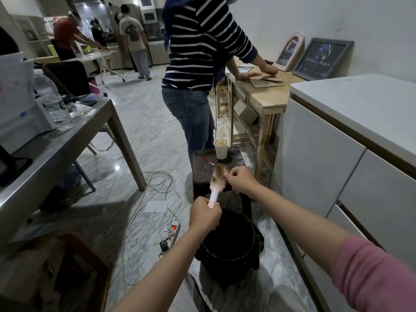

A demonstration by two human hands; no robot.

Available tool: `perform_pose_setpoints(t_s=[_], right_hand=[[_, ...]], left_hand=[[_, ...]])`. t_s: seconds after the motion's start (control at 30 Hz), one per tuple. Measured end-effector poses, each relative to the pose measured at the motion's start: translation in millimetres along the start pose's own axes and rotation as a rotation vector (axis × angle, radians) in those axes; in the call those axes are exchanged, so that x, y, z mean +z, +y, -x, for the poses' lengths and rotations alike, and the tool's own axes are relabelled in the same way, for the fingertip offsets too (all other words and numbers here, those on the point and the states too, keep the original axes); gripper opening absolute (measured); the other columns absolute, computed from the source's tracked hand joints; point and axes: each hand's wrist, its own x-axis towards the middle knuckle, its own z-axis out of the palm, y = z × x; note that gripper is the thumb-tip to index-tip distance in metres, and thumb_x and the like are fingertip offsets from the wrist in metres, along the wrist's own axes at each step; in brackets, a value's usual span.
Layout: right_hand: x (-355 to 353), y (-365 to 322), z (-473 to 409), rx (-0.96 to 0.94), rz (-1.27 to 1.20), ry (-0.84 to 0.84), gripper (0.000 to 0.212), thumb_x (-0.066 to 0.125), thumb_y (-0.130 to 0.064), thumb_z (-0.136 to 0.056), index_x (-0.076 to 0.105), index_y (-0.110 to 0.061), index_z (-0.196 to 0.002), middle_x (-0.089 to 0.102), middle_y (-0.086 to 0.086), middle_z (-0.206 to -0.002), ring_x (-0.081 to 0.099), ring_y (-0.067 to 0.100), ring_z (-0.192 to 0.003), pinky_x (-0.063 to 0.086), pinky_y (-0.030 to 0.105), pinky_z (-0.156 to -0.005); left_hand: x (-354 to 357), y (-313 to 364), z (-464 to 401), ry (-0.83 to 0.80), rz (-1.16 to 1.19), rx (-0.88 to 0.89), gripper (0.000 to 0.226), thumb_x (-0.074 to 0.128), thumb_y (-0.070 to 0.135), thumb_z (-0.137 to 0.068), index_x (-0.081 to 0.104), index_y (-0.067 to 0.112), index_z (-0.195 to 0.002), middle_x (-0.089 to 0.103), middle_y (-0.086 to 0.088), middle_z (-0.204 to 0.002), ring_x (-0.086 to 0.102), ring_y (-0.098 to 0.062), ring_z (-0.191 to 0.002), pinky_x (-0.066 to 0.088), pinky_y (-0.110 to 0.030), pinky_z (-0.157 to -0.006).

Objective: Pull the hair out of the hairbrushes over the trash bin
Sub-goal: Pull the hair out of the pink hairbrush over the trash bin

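1. My left hand [204, 213] grips the handle of one pink hairbrush [216, 185], held above one black trash bin [227, 244].
2. My right hand [242, 180] pinches the brown hair [220, 171] at the brush head.
3. One paper cup [221, 148] stands on one dark stool [216, 167] beyond.

Left hand [205, 213]: grips hairbrush [216, 185] handle
Right hand [241, 179]: pinches hair [219, 170] at bristles
Trash bin [229, 246]: below the hands

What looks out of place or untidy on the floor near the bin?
A power strip with tangled white cables lies on the floor left of the trash bin, beside a loose sheet of paper: a possible trip hazard.
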Motion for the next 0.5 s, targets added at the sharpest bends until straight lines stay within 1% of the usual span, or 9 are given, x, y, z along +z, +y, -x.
perform_pose_setpoints(t_s=[0.13,0.2,0.27,0.33,0.43,0.5], right_hand=[[-1.0,0.1,3.9,-0.019,-0.209,-0.006,0.04,0.055,-0.02,-0.092,0.039,-0.014,-0.057,0.044,0.005,-0.053,0.049,0.018,-0.045,0.047,0.029,-0.051],[-2.5,-0.5,4.9,0.014,-0.341,-0.02,0.038,0.054,-0.016,-0.092,0.04,-0.013,-0.057,0.043,0.006,-0.054,0.046,0.017,-0.045,0.048,0.028,-0.051],[-4.1,0.5,4.4,0.066,-0.446,-0.033,0.032,0.052,-0.014,-0.092,0.045,-0.012,-0.061,0.043,0.006,-0.057,0.043,0.015,-0.047,0.05,0.027,-0.05],[-5.0,2.4,3.4,0.101,-0.552,-0.032,0.029,0.051,-0.011,-0.092,0.047,-0.012,-0.063,0.042,0.005,-0.059,0.04,0.011,-0.047,0.048,0.025,-0.048],[-7.4,2.8,4.8,0.119,-0.678,-0.031,0.032,0.049,-0.008,-0.093,0.046,-0.013,-0.062,0.04,0.002,-0.059,0.036,0.008,-0.042,0.045,0.025,-0.047],[-9.2,2.7,7.4,0.111,-0.704,-0.044,0.034,0.049,-0.007,-0.094,0.044,-0.013,-0.061,0.04,0.001,-0.057,0.036,0.007,-0.042,0.045,0.025,-0.048]], left_hand=[[-0.4,-2.0,-1.5,-0.005,-0.002,-0.031,0.009,0.053,0.014,-0.087,0.052,0.008,-0.081,0.06,-0.011,-0.071,0.056,-0.019,-0.047,0.044,-0.025,-0.04],[-0.1,-3.1,-2.1,-0.013,0.002,-0.036,0.01,0.053,0.014,-0.087,0.051,0.009,-0.079,0.059,-0.011,-0.071,0.056,-0.02,-0.048,0.044,-0.025,-0.04],[0.3,-3.2,-2.1,-0.023,0.006,-0.035,0.009,0.053,0.015,-0.088,0.053,0.007,-0.085,0.058,-0.01,-0.072,0.056,-0.02,-0.048,0.043,-0.024,-0.039],[1.2,-2.8,-2.5,-0.028,0.016,-0.037,0.012,0.053,0.015,-0.088,0.055,0.003,-0.09,0.057,-0.009,-0.07,0.055,-0.02,-0.048,0.042,-0.023,-0.038],[2.4,-2.4,-4.2,-0.041,0.05,-0.067,0.01,0.053,0.012,-0.088,0.054,0.003,-0.086,0.055,-0.009,-0.067,0.053,-0.019,-0.048,0.04,-0.022,-0.037],[3.2,-3.5,-5.9,-0.055,0.082,-0.094,0.01,0.053,0.01,-0.088,0.054,0.001,-0.085,0.053,-0.009,-0.066,0.052,-0.019,-0.048,0.039,-0.022,-0.038]])
